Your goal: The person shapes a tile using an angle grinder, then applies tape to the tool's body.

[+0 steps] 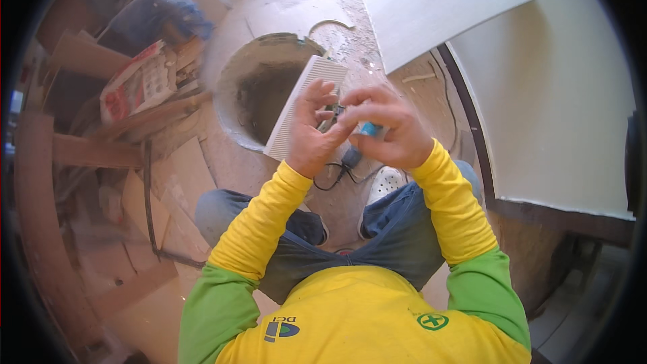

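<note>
My left hand (312, 127) is raised in front of a pale ribbed tile strip (283, 125), its fingers apart and slightly bent. Whether it touches the strip I cannot tell. The strip lies aslant across the right side of a round, mortar-stained bucket (231, 105). Close beside it, my right hand (397, 129) curls its fingers round a small bright blue thing (369, 128), mostly hidden by the fingers. Below the hands, a dark grey tool part or plug (351, 156) shows with a black cable (328, 187); its link to the blue thing is unclear.
Large white boards (431, 20) lean at the upper right. To the left are a red-and-white sack (138, 88), a blue plastic bag (158, 20) and wooden beams (101, 152). Tile pieces (185, 175) lie on the dusty floor. A white clog (387, 183) is below my right hand.
</note>
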Action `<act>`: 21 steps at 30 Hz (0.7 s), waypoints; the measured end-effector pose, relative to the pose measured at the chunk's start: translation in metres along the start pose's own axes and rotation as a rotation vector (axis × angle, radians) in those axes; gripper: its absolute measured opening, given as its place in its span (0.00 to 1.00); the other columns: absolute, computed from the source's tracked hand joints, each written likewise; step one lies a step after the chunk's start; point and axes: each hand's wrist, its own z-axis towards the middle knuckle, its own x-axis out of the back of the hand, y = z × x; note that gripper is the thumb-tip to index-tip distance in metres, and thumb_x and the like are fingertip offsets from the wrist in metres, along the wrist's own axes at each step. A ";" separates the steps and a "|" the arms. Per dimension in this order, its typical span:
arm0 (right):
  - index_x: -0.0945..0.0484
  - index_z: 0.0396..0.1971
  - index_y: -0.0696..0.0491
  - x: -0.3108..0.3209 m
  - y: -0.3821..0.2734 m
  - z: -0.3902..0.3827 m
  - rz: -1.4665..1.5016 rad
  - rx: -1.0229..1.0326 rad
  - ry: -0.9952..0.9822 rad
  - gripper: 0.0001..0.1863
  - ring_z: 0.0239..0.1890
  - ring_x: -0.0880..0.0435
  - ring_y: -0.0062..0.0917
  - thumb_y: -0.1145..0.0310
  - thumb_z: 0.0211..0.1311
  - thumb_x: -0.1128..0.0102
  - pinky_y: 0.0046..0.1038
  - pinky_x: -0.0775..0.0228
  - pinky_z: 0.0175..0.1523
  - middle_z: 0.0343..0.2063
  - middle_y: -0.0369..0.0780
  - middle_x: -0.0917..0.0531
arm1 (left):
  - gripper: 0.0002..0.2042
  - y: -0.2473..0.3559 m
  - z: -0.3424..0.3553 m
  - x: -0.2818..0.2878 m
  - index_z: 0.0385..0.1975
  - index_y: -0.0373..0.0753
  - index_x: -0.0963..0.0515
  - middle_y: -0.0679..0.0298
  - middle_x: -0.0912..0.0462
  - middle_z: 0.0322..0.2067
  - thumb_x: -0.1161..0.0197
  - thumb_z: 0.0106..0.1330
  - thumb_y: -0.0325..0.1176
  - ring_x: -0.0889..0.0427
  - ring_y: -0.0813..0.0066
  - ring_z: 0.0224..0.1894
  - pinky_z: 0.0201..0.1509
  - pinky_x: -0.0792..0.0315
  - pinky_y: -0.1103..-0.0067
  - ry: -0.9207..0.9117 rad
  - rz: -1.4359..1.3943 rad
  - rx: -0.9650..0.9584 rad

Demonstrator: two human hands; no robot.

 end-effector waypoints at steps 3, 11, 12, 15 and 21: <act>0.15 0.49 0.49 0.015 0.004 0.000 0.050 -0.053 0.298 0.19 0.50 0.19 0.29 0.72 0.54 0.32 0.30 0.27 0.52 0.47 0.40 0.17 | 0.17 0.010 0.000 -0.005 0.55 0.36 0.23 0.56 0.21 0.57 0.37 0.66 0.20 0.22 0.69 0.58 0.61 0.26 0.72 0.027 -0.154 0.016; 0.19 0.50 0.58 0.116 0.030 -0.071 0.293 -0.270 0.936 0.16 0.46 0.18 0.24 0.71 0.64 0.39 0.28 0.24 0.49 0.46 0.41 0.15 | 0.09 0.004 0.004 0.031 0.16 0.33 0.28 0.63 0.27 0.20 0.56 0.49 0.16 0.30 0.74 0.26 0.36 0.33 0.79 -0.076 -0.114 -0.077; 0.20 0.50 0.59 0.121 0.036 -0.098 0.258 -0.361 1.039 0.15 0.44 0.17 0.24 0.70 0.65 0.40 0.28 0.23 0.47 0.44 0.41 0.15 | 0.09 0.002 0.006 0.038 0.16 0.33 0.28 0.63 0.27 0.20 0.56 0.49 0.16 0.30 0.74 0.26 0.36 0.33 0.79 -0.095 -0.126 -0.072; 0.19 0.50 0.59 0.110 0.086 -0.225 0.155 -0.758 1.207 0.16 0.38 0.17 0.22 0.68 0.66 0.40 0.24 0.23 0.39 0.39 0.40 0.15 | 0.09 0.011 0.011 0.025 0.20 0.34 0.26 0.60 0.21 0.25 0.54 0.56 0.17 0.22 0.70 0.32 0.43 0.28 0.77 -0.114 -0.167 -0.153; 0.13 0.37 0.51 -0.005 0.126 -0.496 -0.571 -1.537 0.880 0.12 0.34 0.14 0.35 0.60 0.59 0.35 0.32 0.21 0.43 0.26 0.41 0.15 | 0.08 0.012 0.010 -0.013 0.33 0.36 0.23 0.55 0.15 0.43 0.51 0.71 0.23 0.18 0.57 0.53 0.67 0.33 0.69 0.267 -0.127 0.169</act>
